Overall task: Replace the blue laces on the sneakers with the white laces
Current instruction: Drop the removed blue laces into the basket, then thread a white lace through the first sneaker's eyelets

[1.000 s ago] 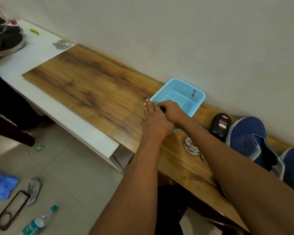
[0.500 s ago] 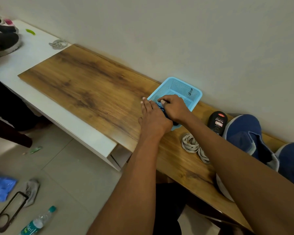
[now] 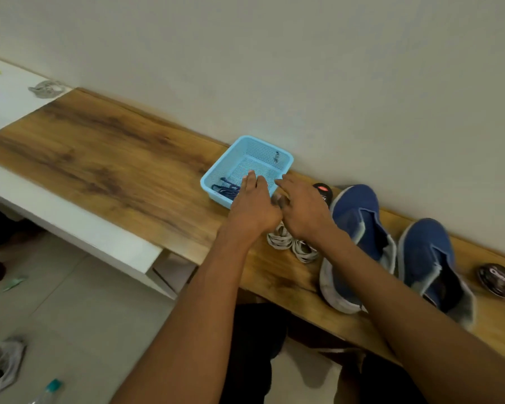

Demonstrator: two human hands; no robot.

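On the desk (image 3: 105,158), blue laces (image 3: 226,188) lie in the basket (image 3: 213,188); both sneakers (image 3: 359,237) sit unlaced. Left hand (image 3: 252,205) and right hand (image 3: 302,211) hover relaxed, empty, above coiled white laces (image 3: 292,244), likely next.

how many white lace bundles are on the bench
2. One white lace bundle lies just below the hands, partly under the left hand; the second bundle sits right beside it, nearer the blue sneaker. More could be hidden under the hands.
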